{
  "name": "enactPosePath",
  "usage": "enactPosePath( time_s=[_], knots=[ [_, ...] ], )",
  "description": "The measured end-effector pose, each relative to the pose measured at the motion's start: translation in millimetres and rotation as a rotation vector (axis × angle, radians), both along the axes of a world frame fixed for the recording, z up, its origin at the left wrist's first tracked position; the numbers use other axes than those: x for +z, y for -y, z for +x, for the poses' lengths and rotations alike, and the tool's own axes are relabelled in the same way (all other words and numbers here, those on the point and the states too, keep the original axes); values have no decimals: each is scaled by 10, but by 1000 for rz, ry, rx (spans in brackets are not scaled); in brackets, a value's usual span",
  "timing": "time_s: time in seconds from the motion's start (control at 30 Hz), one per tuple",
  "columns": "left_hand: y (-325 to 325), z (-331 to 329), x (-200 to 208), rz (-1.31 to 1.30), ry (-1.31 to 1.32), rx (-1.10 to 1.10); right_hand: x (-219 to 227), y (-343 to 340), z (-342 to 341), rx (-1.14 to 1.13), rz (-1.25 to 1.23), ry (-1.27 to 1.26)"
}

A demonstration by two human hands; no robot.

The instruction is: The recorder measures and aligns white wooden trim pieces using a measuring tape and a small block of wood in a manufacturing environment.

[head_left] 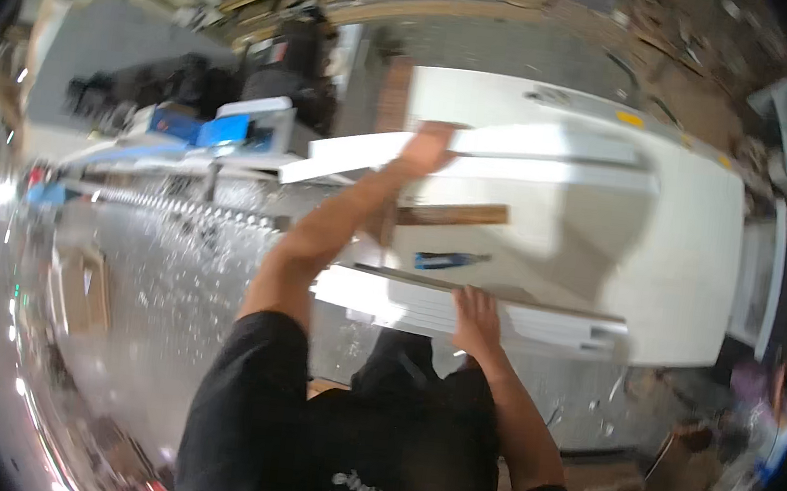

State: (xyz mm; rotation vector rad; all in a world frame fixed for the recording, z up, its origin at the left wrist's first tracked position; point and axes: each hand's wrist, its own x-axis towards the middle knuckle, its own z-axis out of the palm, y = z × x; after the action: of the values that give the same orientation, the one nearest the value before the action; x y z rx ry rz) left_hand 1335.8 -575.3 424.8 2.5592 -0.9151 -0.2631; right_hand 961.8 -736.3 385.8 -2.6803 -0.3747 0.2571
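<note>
Left hand grips the upper-centre white strip; right hand covers the lower-centre strip, can't tell if clamped. That overhanging left end could tip off the tabletop if bumped.

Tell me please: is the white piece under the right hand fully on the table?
No, partly: the white piece extends past the left edge of the table.

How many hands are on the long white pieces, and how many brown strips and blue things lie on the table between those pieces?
Hands: 2, the left hand and the right hand
Brown strip: 1
Blue-and-dark thing: 1
Total: 4
</note>
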Motion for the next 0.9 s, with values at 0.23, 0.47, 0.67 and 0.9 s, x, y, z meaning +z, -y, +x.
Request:
enactPosePath(
  time_s=[0.23,0.47,0.67,0.9],
  knots=[
    [680,-353,-478,6,180,-70,154,-148,86,49,-32,45],
    [596,-222,-493,270,136,-14,193,-242,145,78,-52,80],
    [846,-781,511,161,276,-118,-291,242,252,-581,1046,-188],
    [731,-1705,1317,-230,453,-26,1069,744,1391,-921,1900,-249]
  ],
)
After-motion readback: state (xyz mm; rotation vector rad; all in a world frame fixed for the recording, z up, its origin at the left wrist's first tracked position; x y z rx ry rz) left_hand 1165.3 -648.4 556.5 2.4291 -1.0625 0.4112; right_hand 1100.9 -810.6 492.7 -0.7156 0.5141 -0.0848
